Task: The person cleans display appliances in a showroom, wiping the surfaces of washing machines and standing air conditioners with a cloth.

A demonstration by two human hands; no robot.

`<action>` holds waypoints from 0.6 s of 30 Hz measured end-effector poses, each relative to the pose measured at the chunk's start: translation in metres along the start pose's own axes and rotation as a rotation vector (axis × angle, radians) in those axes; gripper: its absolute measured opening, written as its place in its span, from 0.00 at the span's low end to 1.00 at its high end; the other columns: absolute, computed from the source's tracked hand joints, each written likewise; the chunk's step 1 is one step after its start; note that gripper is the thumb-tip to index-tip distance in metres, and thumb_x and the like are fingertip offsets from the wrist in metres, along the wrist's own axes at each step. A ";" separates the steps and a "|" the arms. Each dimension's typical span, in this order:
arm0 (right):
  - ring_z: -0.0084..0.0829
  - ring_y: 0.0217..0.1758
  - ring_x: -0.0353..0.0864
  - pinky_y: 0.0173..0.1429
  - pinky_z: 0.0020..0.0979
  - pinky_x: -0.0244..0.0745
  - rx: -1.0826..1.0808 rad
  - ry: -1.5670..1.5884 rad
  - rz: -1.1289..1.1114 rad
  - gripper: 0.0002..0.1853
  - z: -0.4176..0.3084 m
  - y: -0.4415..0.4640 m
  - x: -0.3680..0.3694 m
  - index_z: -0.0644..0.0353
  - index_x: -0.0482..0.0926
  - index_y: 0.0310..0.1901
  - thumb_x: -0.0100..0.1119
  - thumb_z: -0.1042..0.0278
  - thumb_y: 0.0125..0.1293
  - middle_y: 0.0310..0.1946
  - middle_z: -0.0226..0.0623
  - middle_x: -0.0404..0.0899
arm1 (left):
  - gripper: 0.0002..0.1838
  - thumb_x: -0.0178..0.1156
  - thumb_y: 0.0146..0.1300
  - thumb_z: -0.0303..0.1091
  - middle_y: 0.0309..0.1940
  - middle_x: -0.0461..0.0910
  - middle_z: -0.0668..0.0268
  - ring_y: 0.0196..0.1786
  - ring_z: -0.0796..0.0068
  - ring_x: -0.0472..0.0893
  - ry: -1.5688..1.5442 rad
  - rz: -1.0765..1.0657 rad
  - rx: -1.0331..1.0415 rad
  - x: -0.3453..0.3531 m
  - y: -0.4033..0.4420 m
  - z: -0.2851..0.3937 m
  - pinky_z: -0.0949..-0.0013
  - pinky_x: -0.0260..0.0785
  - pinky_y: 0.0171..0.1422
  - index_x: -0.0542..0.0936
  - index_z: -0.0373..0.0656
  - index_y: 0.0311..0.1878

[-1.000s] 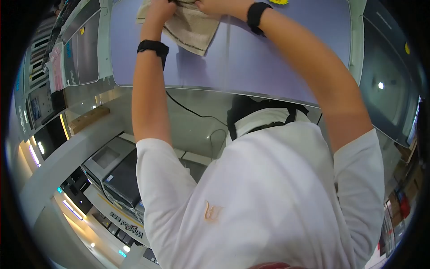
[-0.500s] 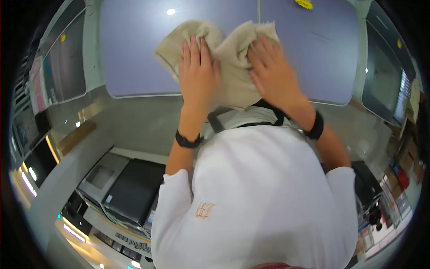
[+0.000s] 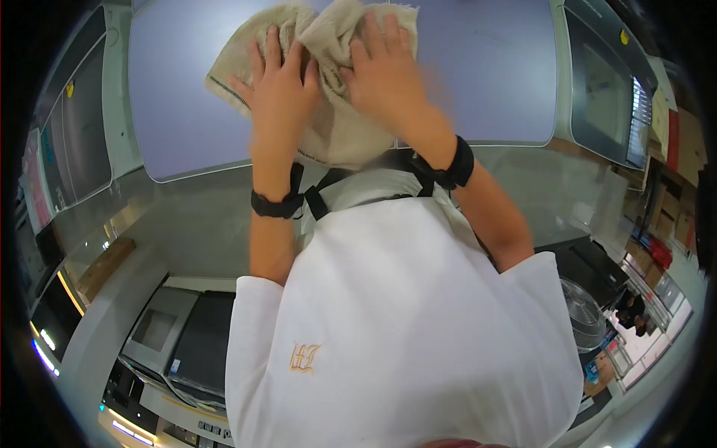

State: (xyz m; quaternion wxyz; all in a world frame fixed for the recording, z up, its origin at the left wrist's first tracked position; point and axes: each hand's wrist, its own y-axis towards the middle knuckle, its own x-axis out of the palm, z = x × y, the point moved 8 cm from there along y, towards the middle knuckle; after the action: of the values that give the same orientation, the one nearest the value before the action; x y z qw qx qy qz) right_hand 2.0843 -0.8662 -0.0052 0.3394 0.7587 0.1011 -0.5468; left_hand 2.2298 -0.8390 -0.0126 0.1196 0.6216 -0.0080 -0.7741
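Observation:
A beige cloth [image 3: 340,138], bunched along its upper part, lies on a shiny blue-violet panel [image 3: 190,97]. My left hand [image 3: 284,93] rests palm down on the left part of the cloth, fingers spread. On the right part, my right hand [image 3: 385,78] presses down with its fingers stretched out and somewhat apart. Neither hand is wrapped round the fabric. The cloth's near edge hangs toward my body, past the panel's front edge. Black bands circle both wrists.
Dark-fronted appliances flank the panel, one at the left [image 3: 75,119] and another at the right [image 3: 609,89]. Behind me stand more grey and black machines [image 3: 198,343]. A round fan-like object [image 3: 582,313] and cardboard boxes [image 3: 676,213] are at the right.
The cloth and both hands have slid slightly left and farther from my body across the panel. My left fingers have spread wider. The camera view has turned a little.

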 end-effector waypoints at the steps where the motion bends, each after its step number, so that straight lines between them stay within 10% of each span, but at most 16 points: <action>1: 0.64 0.76 0.65 0.78 0.58 0.60 -0.011 0.030 -0.005 0.25 -0.001 -0.003 0.000 0.65 0.80 0.59 0.67 0.59 0.64 0.70 0.57 0.72 | 0.25 0.57 0.74 0.46 0.82 0.61 0.57 0.84 0.41 0.54 -0.026 0.002 0.011 0.000 -0.007 0.003 0.19 0.41 0.78 0.78 0.49 0.70; 12: 0.55 0.78 0.66 0.78 0.50 0.66 -0.007 0.252 -0.188 0.16 0.052 -0.077 -0.038 0.66 0.80 0.54 0.56 0.78 0.64 0.71 0.52 0.73 | 0.20 0.62 0.71 0.42 0.82 0.59 0.51 0.81 0.30 0.56 -0.157 -0.096 0.190 0.001 -0.066 0.061 0.26 0.50 0.79 0.80 0.42 0.61; 18: 0.56 0.75 0.69 0.77 0.51 0.66 0.091 0.120 -0.041 0.18 0.156 -0.075 -0.065 0.68 0.81 0.53 0.55 0.77 0.61 0.71 0.47 0.73 | 0.32 0.61 0.69 0.47 0.85 0.56 0.62 0.84 0.30 0.47 -0.108 -0.167 0.165 0.029 -0.035 0.126 0.13 0.34 0.76 0.71 0.65 0.77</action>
State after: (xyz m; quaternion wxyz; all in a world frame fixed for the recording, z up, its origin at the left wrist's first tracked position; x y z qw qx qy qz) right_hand 1.9016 -0.8938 -0.0035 0.2865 0.8027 0.1118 -0.5110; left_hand 2.0969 -0.8277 -0.0173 0.0028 0.5854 -0.0262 -0.8103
